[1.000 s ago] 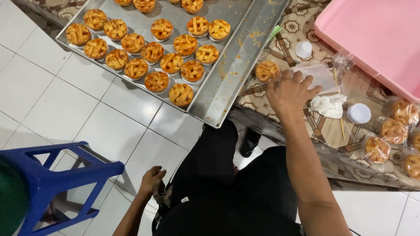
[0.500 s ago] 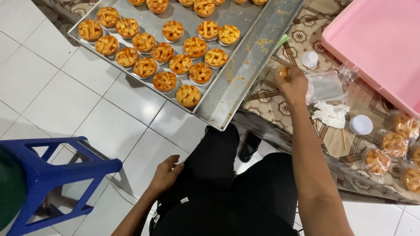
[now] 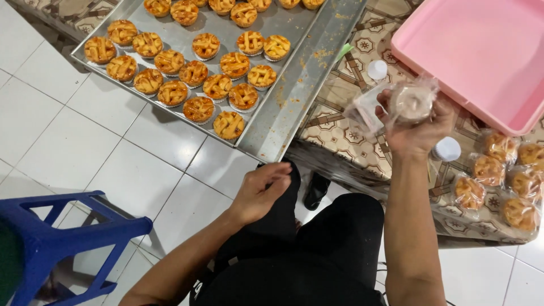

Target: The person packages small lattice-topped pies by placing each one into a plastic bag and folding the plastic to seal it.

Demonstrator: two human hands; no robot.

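My right hand (image 3: 418,127) is raised over the table's edge, holding a small tart in a clear plastic bag (image 3: 409,101); more loose clear plastic (image 3: 365,107) hangs from the same grip. My left hand (image 3: 262,190) hovers above my lap with its fingers loosely curled and nothing in it. A metal baking tray (image 3: 294,90) at the upper left carries several lattice-topped tarts (image 3: 229,124) in paper cups.
A pink plastic tray (image 3: 481,56) lies at the upper right on the patterned tablecloth (image 3: 334,130). Several bagged tarts (image 3: 498,181) rest at the right edge, with two white caps (image 3: 377,69) nearby. A blue plastic stool (image 3: 56,238) stands on the white floor tiles at the lower left.
My right hand has lifted off the table with a tart now inside a plastic bag. My left hand rose from beside my thigh toward the middle.
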